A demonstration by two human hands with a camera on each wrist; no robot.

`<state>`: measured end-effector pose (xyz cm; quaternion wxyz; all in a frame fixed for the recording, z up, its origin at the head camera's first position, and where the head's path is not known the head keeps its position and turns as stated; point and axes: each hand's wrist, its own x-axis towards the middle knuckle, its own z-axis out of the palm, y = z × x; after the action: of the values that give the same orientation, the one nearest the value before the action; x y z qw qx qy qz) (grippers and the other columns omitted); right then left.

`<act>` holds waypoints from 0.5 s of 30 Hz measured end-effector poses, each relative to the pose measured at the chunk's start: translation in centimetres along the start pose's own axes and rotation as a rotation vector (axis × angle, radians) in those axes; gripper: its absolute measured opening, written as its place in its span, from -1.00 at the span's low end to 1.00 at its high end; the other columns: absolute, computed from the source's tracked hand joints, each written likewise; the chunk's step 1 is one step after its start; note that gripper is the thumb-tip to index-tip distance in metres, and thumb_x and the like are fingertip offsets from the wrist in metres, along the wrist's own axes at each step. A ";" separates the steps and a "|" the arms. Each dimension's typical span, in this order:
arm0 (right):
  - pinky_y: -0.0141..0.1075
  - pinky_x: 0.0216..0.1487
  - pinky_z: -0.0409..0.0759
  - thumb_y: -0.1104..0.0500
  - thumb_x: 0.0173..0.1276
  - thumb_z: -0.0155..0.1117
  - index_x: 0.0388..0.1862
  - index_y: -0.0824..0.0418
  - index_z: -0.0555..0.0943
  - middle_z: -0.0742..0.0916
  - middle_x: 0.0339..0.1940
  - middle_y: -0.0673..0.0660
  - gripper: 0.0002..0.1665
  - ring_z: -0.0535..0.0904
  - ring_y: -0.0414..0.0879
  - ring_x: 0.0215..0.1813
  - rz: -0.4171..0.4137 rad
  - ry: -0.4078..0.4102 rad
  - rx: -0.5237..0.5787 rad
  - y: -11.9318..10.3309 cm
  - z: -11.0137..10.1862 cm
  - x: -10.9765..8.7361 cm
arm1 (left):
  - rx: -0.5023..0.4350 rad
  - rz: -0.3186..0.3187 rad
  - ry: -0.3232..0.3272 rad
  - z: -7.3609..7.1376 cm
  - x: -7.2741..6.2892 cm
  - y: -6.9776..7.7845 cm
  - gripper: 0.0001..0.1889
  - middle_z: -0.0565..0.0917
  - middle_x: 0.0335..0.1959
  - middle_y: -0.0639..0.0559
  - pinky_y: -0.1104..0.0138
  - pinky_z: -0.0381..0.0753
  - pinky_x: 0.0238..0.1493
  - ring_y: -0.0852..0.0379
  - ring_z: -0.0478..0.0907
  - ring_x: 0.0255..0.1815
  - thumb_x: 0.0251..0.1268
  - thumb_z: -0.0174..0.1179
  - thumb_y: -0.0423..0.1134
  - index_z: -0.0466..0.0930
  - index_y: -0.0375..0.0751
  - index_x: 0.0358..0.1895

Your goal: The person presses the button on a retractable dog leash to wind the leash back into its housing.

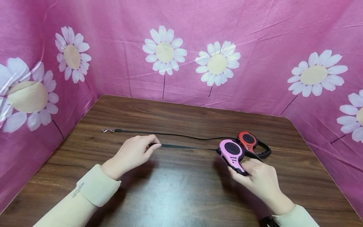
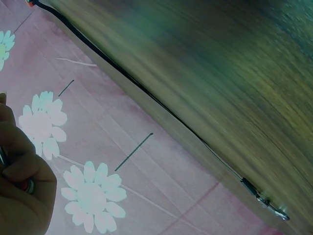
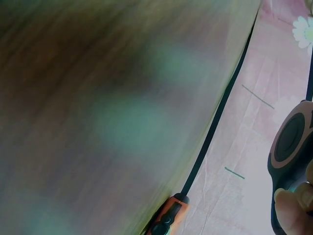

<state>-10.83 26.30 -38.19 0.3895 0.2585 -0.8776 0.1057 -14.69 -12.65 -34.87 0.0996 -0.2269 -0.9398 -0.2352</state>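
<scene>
My right hand (image 1: 259,179) grips the handle of a pink retractable dog leash (image 1: 231,153), raised over the table's right half. From its nose a flat black strap (image 1: 181,146) runs taut leftward to my left hand (image 1: 136,153), which pinches its end between thumb and curled fingers. The clip at that end is mostly hidden in the hand. Just behind the pink leash lies a red retractable leash (image 1: 247,140) with a black loop handle. Its black cord (image 1: 170,134) stretches left across the table to a metal snap hook (image 1: 108,130).
A brown wood-grain table (image 1: 170,201) fills the lower view. Pink cloth (image 1: 119,63) printed with white daisies hangs behind and at both sides of it. The red leash and its extended cord lie beyond both hands.
</scene>
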 end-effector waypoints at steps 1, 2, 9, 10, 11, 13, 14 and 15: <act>-0.42 -0.74 -0.01 -0.40 0.36 -0.07 -0.80 -0.11 0.17 0.29 -0.73 -0.20 -0.36 0.16 -0.30 -0.67 -0.002 0.001 -0.001 -0.1 0.0 0.0 | 0.000 -0.001 0.001 0.0 0.0 0.1 -0.92 0.48 -0.63 0.32 0.31 0.37 -0.49 0.29 0.30 -0.61 0.40 0.21 -0.05 0.65 0.11 -0.24; -0.41 -0.74 0.00 -0.40 0.37 -0.07 -0.80 -0.10 0.17 0.29 -0.74 -0.19 -0.35 0.17 -0.29 -0.68 0.000 0.000 0.001 -0.1 0.0 0.1 | 0.002 0.001 0.003 0.0 0.0 0.1 -0.92 0.49 -0.63 0.32 0.31 0.37 -0.49 0.29 0.30 -0.61 0.39 0.21 -0.05 0.65 0.12 -0.25; -0.37 -0.74 0.03 -0.42 0.40 -0.10 -0.83 -0.06 0.21 0.33 -0.76 -0.14 -0.29 0.19 -0.22 -0.69 0.009 -0.006 0.015 -0.7 0.1 0.3 | 0.011 0.009 0.015 0.2 0.1 0.4 -0.92 0.45 -0.66 0.32 0.33 0.34 -0.53 0.30 0.28 -0.63 0.39 0.21 -0.04 0.65 0.13 -0.25; -0.37 -0.74 0.03 -0.42 0.40 -0.10 -0.83 -0.06 0.21 0.33 -0.75 -0.14 -0.29 0.19 -0.22 -0.69 0.007 -0.008 0.014 -0.7 0.1 0.3 | 0.013 0.010 0.016 0.2 0.1 0.5 -0.92 0.45 -0.66 0.32 0.33 0.33 -0.53 0.31 0.28 -0.63 0.39 0.22 -0.04 0.65 0.14 -0.25; -0.38 -0.74 0.03 -0.42 0.40 -0.10 -0.83 -0.06 0.21 0.33 -0.75 -0.14 -0.29 0.19 -0.23 -0.69 0.005 -0.010 0.014 -0.8 0.1 0.3 | 0.015 0.010 0.016 0.3 0.1 0.5 -0.92 0.45 -0.66 0.32 0.33 0.33 -0.53 0.31 0.28 -0.63 0.39 0.22 -0.04 0.65 0.14 -0.26; -0.38 -0.73 0.02 -0.42 0.40 -0.10 -0.82 -0.06 0.21 0.32 -0.75 -0.14 -0.30 0.19 -0.23 -0.68 0.000 -0.013 0.014 -0.9 0.1 0.4 | 0.018 0.010 0.016 0.3 0.1 0.6 -0.92 0.46 -0.65 0.33 0.33 0.33 -0.54 0.31 0.29 -0.63 0.38 0.22 -0.03 0.65 0.14 -0.25; -0.39 -0.73 0.03 -0.41 0.41 -0.10 -0.82 -0.06 0.22 0.32 -0.75 -0.14 -0.30 0.20 -0.22 -0.68 -0.004 -0.012 0.018 -1.0 0.1 0.4 | 0.018 0.009 0.016 0.4 0.1 0.6 -0.92 0.46 -0.66 0.33 0.33 0.32 -0.54 0.31 0.29 -0.63 0.38 0.22 -0.03 0.65 0.14 -0.25; -0.39 -0.72 0.02 -0.41 0.41 -0.10 -0.82 -0.06 0.21 0.32 -0.75 -0.14 -0.30 0.20 -0.22 -0.68 -0.006 -0.011 0.018 -1.0 0.2 0.4 | 0.018 0.008 0.015 0.4 0.1 0.7 -0.92 0.45 -0.66 0.32 0.33 0.32 -0.54 0.31 0.29 -0.63 0.38 0.22 -0.03 0.65 0.15 -0.25</act>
<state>-10.64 25.23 -37.99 0.3827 0.2654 -0.8779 0.1112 -14.52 -11.90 -34.91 0.1095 -0.2280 -0.9402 -0.2281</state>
